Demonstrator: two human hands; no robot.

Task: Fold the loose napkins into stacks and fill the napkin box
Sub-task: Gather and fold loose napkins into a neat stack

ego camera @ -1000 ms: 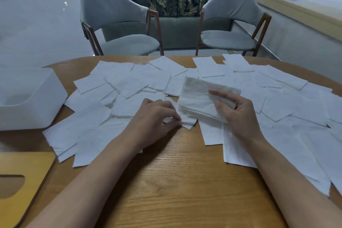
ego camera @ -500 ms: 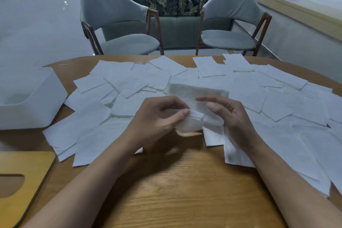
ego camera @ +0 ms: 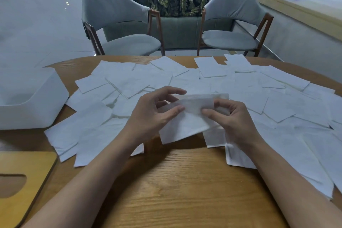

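The left hand [ego camera: 153, 114] and the right hand [ego camera: 231, 118] are holding one folded napkin [ego camera: 185, 127] between them, raised just above the bench [ego camera: 175, 190]. The fingers [ego camera: 172, 90] of the left hand are curling narrowly and pinching the napkin's left end against the thumb. The right hand is pinching its upper right part in the same way. The loose napkins [ego camera: 249, 94] are lying flat and overlapping across the far half of the bench. The white napkin box [ego camera: 33, 102] is standing open at the left edge, beside them. A wooden lid [ego camera: 22, 181] with a slot is lying at the near left corner.
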